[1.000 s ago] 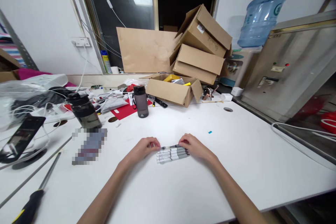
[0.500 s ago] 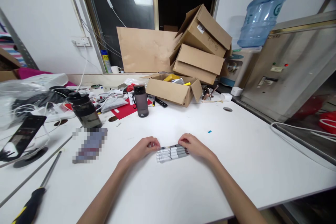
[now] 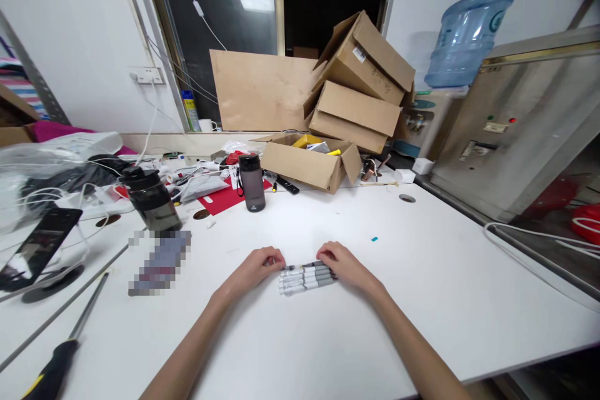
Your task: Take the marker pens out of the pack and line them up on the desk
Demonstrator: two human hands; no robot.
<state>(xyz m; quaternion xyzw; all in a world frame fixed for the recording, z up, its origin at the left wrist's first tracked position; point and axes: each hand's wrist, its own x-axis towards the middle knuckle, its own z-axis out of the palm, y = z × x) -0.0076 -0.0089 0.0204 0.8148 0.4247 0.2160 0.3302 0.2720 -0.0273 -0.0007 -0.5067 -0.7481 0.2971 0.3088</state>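
Several grey-and-white pens [image 3: 307,280] with clear ends lie side by side in a row on the white table [image 3: 290,350]. At the far side of the row, one pen [image 3: 302,265] stretches between my two hands. My left hand [image 3: 260,265] pinches its left end, thumb and forefinger closed. The other end sits under the closed fingertips of my right hand [image 3: 342,262], which also cover the right tips of some neighbouring pens. The fingers partly hide both ends of this far pen.
A dark bottle [image 3: 252,184] stands behind the hands, and a larger bottle [image 3: 152,200] at left. A screwdriver [image 3: 70,344] and a phone [image 3: 42,247] lie further left. An open cardboard box [image 3: 304,165] sits at the back. A small blue scrap [image 3: 374,239] lies right.
My right hand has shifted slightly left along the far pen. My left hand keeps its pinch in nearly the same place. The view has tilted a little.
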